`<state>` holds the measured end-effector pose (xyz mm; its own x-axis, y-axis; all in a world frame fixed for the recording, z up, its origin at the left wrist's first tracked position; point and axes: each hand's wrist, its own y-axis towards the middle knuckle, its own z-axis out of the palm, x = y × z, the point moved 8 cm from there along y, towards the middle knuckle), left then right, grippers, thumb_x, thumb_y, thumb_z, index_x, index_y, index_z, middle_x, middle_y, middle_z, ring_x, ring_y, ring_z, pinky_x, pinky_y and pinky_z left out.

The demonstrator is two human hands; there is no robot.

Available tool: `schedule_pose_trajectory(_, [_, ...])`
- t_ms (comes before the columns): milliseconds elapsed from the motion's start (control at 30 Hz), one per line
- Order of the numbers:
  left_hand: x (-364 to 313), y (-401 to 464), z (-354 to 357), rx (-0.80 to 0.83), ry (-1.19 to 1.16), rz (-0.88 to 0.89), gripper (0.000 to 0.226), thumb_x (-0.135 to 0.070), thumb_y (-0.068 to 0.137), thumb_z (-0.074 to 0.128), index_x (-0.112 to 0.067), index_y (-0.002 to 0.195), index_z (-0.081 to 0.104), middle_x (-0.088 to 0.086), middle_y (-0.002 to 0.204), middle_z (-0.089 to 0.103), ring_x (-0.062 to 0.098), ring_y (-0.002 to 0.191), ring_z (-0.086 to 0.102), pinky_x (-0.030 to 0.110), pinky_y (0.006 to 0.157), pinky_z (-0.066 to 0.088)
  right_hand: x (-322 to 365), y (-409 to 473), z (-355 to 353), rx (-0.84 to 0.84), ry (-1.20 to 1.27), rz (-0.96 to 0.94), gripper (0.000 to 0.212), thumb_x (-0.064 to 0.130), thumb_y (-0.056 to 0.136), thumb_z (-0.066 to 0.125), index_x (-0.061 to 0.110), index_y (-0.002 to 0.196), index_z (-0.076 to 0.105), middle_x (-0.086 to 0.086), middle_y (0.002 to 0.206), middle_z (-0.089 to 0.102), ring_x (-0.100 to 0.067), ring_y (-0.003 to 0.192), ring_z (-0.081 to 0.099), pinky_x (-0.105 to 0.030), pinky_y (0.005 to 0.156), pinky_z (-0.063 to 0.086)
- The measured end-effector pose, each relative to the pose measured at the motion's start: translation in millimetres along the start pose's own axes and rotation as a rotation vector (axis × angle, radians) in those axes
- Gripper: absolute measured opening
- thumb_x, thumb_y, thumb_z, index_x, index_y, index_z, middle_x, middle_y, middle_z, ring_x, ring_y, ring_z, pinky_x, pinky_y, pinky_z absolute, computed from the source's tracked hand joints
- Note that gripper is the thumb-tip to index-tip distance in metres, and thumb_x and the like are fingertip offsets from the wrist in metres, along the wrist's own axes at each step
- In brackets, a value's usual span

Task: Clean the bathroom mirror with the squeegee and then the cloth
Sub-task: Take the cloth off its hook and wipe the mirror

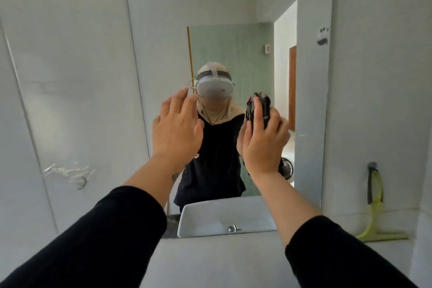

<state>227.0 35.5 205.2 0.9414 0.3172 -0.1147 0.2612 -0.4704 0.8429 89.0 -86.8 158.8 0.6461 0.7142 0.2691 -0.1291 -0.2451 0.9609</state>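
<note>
Head cam: cloth [261, 110] under rt hand [261, 145] fingers [256, 114] (on mirror [308, 77]).

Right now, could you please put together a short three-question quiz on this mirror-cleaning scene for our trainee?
1. True or false: the squeegee is in the person's left hand.
2. Which hand presses the dark cloth against the mirror? A) left B) right C) both
3. Fill in: the squeegee hangs from a hook on the wall to the ____ of the mirror.

Key:
1. False; it hangs on the wall, and the left hand is open and empty.
2. B; the right hand holds the cloth.
3. right
</note>
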Motion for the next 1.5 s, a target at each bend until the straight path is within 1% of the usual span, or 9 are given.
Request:
schedule_pose_trajectory(167, [40, -12, -25, -0.019, -0.005, -0.068, 0.044, -0.029, 0.09, 0.055, -0.022, 0.132, 0.044, -0.003, 0.145, 0.036, 0.022, 0.132, 0.031, 0.046, 0.094, 0.045, 80, -9, 19, 0.116, 0.022, -0.183, 0.054, 0.024, 0.093, 0.051, 0.024, 0.145, 0.035, -0.014, 0.126, 0.052, -0.033, 0.106, 0.044, -0.044, 0.079, 0.045])
schedule_pose_trajectory(400, [118, -38, -51, 0.017, 0.135, -0.206, 0.048, -0.024, 0.088, 0.057, -0.02, 0.134, 0.042, -0.001, 0.146, 0.033, 0.023, 0.133, 0.032, 0.045, 0.089, 0.049, 187, -42, 44, 0.228, 0.014, -0.455, 0.068, 0.016, 0.088, 0.052, 0.024, 0.149, 0.023, -0.014, 0.131, 0.047, -0.036, 0.107, 0.05, -0.047, 0.082, 0.044])
schedule_pose_trajectory(567, [142, -61, -49, 0.043, 0.144, -0.259, 0.049, -0.022, 0.088, 0.057, -0.019, 0.134, 0.041, -0.001, 0.145, 0.033, 0.022, 0.132, 0.033, 0.044, 0.088, 0.05, 211, -82, 51, 0.214, -0.027, -0.72, 0.07, 0.017, 0.083, 0.058, 0.026, 0.146, 0.03, -0.008, 0.13, 0.044, -0.033, 0.108, 0.049, -0.044, 0.081, 0.042])
schedule_pose_trajectory(700, [137, -81, -25, 0.104, 0.096, -0.249, 0.052, -0.022, 0.087, 0.058, -0.019, 0.135, 0.039, -0.001, 0.147, 0.031, 0.021, 0.133, 0.031, 0.044, 0.091, 0.05, 190, -100, 52, 0.195, -0.056, -0.764, 0.075, 0.018, 0.082, 0.063, 0.029, 0.147, 0.027, -0.006, 0.132, 0.047, -0.03, 0.108, 0.049, -0.042, 0.082, 0.041])
schedule_pose_trajectory(933, [79, -102, 8, 0.165, 0.059, -0.083, 0.042, -0.016, 0.084, 0.061, -0.02, 0.123, 0.047, -0.001, 0.143, 0.038, 0.023, 0.129, 0.036, 0.038, 0.088, 0.044, 117, -89, 35, 0.2, -0.093, -0.7, 0.058, 0.024, 0.093, 0.053, 0.032, 0.146, 0.031, -0.007, 0.133, 0.052, -0.03, 0.108, 0.053, -0.042, 0.083, 0.04])
schedule_pose_trajectory(1067, [54, -101, 20, 0.181, 0.065, -0.017, 0.048, -0.018, 0.083, 0.061, -0.022, 0.128, 0.044, -0.001, 0.149, 0.03, 0.024, 0.131, 0.032, 0.04, 0.094, 0.044, 67, -75, 28, 0.25, -0.135, -0.589, 0.052, 0.03, 0.097, 0.044, 0.033, 0.147, 0.028, -0.008, 0.137, 0.039, -0.031, 0.111, 0.044, -0.042, 0.082, 0.038])
schedule_pose_trajectory(1200, [37, -101, 35, 0.202, 0.06, 0.021, 0.073, -0.02, 0.082, 0.061, -0.026, 0.146, 0.027, -0.003, 0.158, 0.012, 0.026, 0.139, 0.021, 0.041, 0.099, 0.043, 14, -62, 15, 0.231, -0.107, -0.439, 0.051, 0.029, 0.096, 0.048, 0.03, 0.145, 0.032, -0.007, 0.132, 0.03, -0.029, 0.107, 0.036, -0.043, 0.079, 0.04])
schedule_pose_trajectory(1367, [15, -109, 56, 0.202, 0.1, 0.045, 0.081, -0.022, 0.082, 0.059, -0.026, 0.151, 0.016, 0.0, 0.161, 0.0, 0.027, 0.145, 0.003, 0.054, 0.112, 0.027, -48, -56, 2, 0.179, -0.055, -0.179, 0.05, 0.027, 0.095, 0.049, 0.026, 0.141, 0.032, -0.017, 0.126, 0.047, -0.031, 0.103, 0.037, -0.047, 0.081, 0.044])
schedule_pose_trajectory(1500, [6, -120, 81, 0.267, 0.112, 0.05, 0.084, -0.027, 0.084, 0.059, -0.026, 0.152, 0.011, 0.001, 0.161, -0.006, 0.027, 0.147, -0.007, 0.056, 0.116, 0.017, -101, -61, -8, 0.104, -0.05, 0.114, 0.049, 0.025, 0.094, 0.048, 0.024, 0.14, 0.033, -0.021, 0.126, 0.051, -0.038, 0.104, 0.048, -0.049, 0.082, 0.045])
